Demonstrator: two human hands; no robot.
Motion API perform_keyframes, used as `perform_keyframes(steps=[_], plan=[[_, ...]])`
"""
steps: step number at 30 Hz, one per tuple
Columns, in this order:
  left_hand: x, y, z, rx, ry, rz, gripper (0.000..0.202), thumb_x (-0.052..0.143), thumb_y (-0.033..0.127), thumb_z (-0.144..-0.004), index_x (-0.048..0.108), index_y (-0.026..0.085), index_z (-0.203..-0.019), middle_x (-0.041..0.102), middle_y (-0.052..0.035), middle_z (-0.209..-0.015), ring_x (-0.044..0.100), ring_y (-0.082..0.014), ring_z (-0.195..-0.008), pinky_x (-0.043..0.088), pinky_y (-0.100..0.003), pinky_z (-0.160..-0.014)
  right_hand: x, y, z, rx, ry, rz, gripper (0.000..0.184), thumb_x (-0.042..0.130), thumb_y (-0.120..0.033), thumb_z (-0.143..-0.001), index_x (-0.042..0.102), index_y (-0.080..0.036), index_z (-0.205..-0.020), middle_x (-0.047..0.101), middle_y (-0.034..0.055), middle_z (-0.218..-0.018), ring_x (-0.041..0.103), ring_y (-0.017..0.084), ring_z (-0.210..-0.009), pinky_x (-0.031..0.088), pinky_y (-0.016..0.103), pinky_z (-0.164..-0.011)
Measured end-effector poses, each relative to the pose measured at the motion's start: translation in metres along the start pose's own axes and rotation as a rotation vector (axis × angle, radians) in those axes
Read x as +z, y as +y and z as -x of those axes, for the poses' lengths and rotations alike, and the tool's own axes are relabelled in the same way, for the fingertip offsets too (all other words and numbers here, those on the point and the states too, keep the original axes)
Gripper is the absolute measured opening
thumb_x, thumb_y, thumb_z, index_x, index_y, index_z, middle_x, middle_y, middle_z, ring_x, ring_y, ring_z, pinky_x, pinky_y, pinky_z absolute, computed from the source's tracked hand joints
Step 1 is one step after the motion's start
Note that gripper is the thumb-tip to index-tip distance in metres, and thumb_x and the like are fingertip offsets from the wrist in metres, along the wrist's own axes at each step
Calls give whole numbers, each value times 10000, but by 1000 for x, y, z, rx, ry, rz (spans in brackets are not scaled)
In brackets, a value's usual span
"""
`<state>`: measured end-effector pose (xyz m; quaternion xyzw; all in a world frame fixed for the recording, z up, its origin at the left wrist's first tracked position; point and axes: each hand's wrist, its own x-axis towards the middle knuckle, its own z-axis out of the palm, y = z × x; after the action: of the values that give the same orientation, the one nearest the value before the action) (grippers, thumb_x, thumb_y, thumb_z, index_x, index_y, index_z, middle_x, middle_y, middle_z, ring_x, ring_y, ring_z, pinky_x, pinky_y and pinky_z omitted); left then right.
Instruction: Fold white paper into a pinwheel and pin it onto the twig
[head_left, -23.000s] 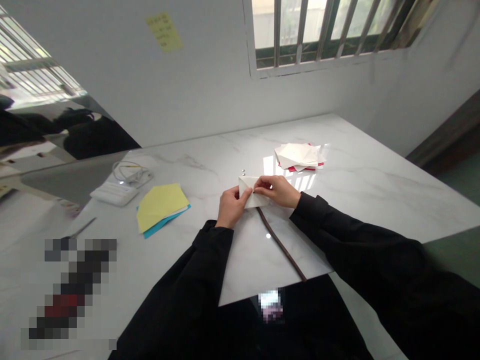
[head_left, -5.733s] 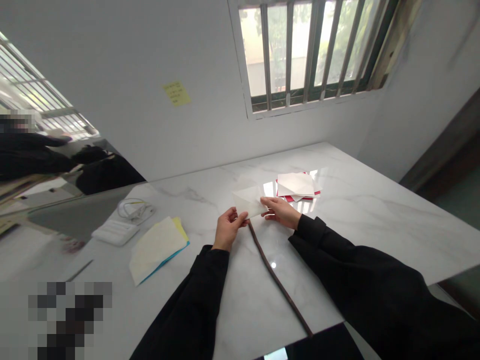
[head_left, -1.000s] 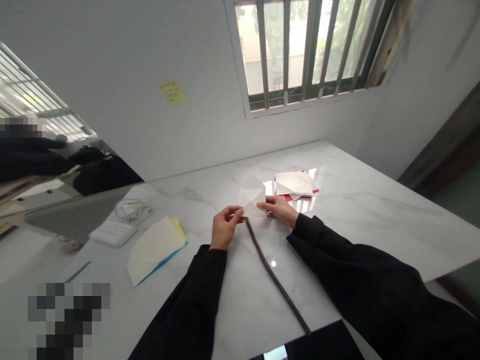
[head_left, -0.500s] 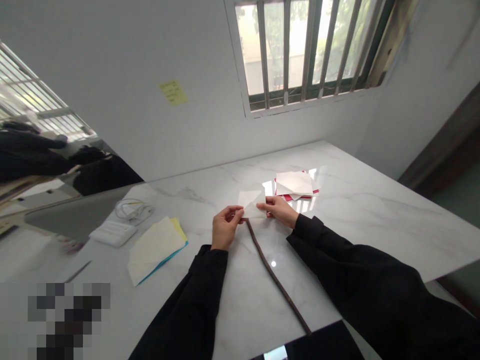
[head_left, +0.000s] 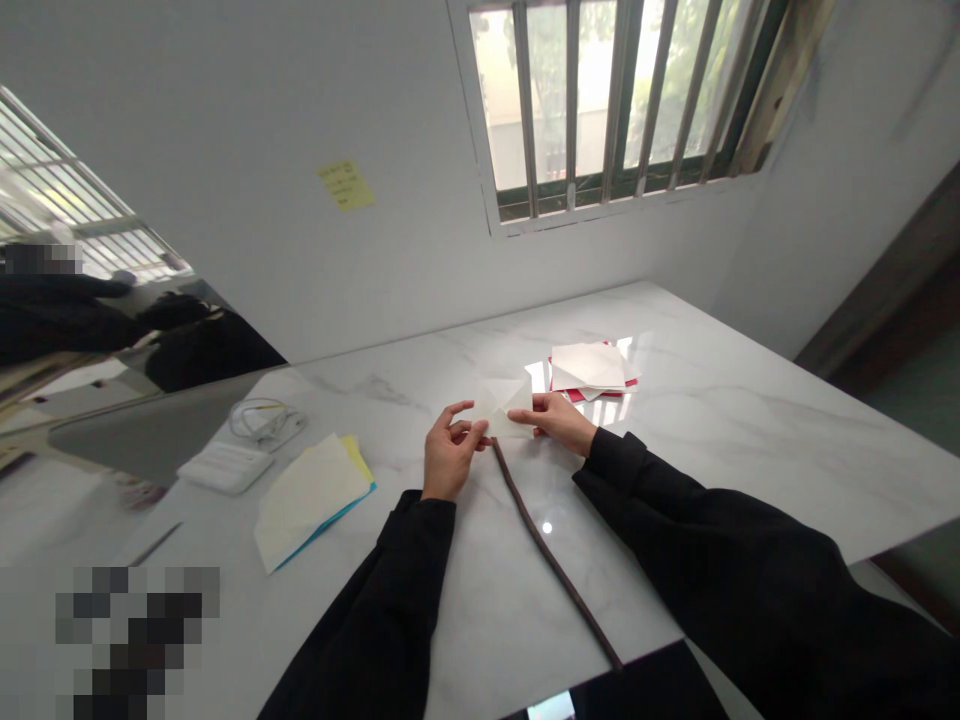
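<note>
Between my two hands is a small sheet of white paper [head_left: 501, 405] with folded-in corners. At its left edge my left hand [head_left: 452, 450] pinches it between thumb and fingers. My right hand [head_left: 559, 420] grips the right side, its thumb lying across the front of the paper. A thin dark brown stick [head_left: 551, 555] rests on the table, its far end just beneath the paper near my left fingers. Whether that end touches the paper I cannot tell.
White and red papers [head_left: 589, 368] lie at the back right of the marbled table [head_left: 750, 430]. Cream, yellow and blue sheets [head_left: 315, 495] are to the left, near a white box [head_left: 227, 466] and a coiled cable [head_left: 262, 418]. A black object [head_left: 637, 690] sits at the front edge.
The paper's left corner now stands up as a flap beside my left thumb. My left fingers have spread slightly, and my right thumb has shifted a little left.
</note>
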<state>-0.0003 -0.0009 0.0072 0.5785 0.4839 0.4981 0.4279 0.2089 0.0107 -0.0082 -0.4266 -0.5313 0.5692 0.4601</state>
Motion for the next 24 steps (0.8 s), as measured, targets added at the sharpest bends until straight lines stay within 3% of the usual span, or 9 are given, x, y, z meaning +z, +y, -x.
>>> perform_keyframes(steps=[4,9,14,21,24], plan=[[0,-2,-1,-3,0,7,591,854,499,-716,622,162,-1142,733,-10,-691,746,-217,-631,583,-300,-634,1,-3,2,16,2,8,490,806,-584,-762,810,-161,-1009,746,67,-917,569,131,-697,417,230,-575],[0,-4,-3,-9,-17,15,544,870,543,-689,644,157,-998,739,-38,-674,738,-226,-619,579,-313,-629,1,2,0,-27,-7,60,471,854,-529,-706,803,-118,-930,724,53,-787,523,116,-611,385,245,-550],[0,-3,-3,-28,-53,38,546,879,560,-680,658,149,-963,741,-47,-675,730,-216,-616,575,-307,-631,1,7,-3,-11,14,29,506,853,-532,-695,793,-97,-946,729,62,-790,538,119,-612,376,249,-559],[-2,-3,-2,-116,-99,85,515,804,634,-747,704,145,-870,768,-98,-756,720,-198,-657,585,-311,-670,0,7,-4,9,94,3,453,834,-534,-717,763,-107,-850,646,17,-666,431,89,-532,328,247,-514],[-4,-5,-3,-124,-104,76,504,794,640,-755,715,146,-817,767,-104,-769,713,-190,-658,583,-305,-676,-1,8,-5,18,101,-26,437,835,-526,-729,774,-120,-880,686,43,-708,504,118,-575,369,251,-535]])
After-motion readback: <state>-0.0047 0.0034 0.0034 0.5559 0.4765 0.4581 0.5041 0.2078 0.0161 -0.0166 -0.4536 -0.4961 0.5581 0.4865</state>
